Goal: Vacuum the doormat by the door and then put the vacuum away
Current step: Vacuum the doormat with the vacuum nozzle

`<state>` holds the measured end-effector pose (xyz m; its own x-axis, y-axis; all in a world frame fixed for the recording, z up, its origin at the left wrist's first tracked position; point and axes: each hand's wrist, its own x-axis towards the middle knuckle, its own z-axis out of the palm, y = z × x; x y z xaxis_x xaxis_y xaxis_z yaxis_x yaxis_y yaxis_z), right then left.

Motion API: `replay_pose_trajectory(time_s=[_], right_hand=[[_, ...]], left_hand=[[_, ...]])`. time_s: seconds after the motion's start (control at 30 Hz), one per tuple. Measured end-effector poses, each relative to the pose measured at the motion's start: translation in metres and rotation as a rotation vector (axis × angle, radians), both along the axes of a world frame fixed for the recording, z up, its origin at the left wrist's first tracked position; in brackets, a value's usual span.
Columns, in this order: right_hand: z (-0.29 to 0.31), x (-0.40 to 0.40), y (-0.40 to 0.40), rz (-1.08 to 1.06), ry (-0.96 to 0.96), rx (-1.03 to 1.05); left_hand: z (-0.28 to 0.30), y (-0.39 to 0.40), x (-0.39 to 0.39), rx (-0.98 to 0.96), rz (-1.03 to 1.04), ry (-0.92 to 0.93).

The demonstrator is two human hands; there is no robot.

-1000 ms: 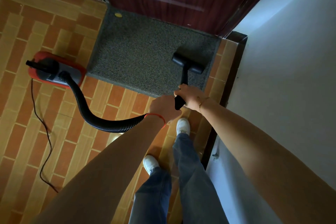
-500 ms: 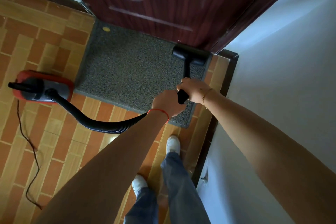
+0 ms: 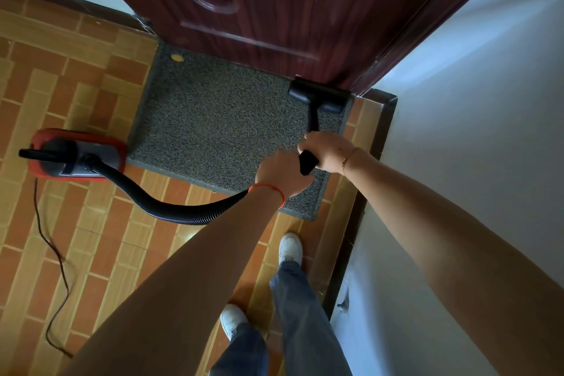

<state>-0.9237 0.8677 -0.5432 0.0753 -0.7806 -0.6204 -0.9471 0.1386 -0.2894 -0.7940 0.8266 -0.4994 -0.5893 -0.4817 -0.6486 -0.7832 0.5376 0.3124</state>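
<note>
Grey doormat [image 3: 219, 131], flat on brick-pattern floor [image 3: 76, 76], far edge against dark red door [image 3: 274, 9]; black nozzle [image 3: 319, 96] on mat's far right corner, touching the door foot; wand [image 3: 312, 123] gripped by right hand [image 3: 325, 152], fingers curled round it; left hand [image 3: 280, 174] just behind, fingers wrapped on the hose end; ribbed hose [image 3: 171, 204] curving to red canister vacuum [image 3: 76, 156], beside mat's left edge; cord [image 3: 52, 253] trailing on floor.

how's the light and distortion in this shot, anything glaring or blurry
Head view: dim, soft light with no hard shadows; the white wall is the brightest area; a faint sheen on the door panel; wide-angle stretch makes both forearms loom large at the bottom; the doormat and nozzle stay fairly sharp.
</note>
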Motion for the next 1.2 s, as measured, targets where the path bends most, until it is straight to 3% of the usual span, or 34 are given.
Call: replay_pose_trajectory(time_s=[1.2], right_hand=[[0.015,0.352,0.173,-0.169,-0.088,0.029]], left_hand=[[0.023,0.144,0.339,0.05,-0.23,-0.126]])
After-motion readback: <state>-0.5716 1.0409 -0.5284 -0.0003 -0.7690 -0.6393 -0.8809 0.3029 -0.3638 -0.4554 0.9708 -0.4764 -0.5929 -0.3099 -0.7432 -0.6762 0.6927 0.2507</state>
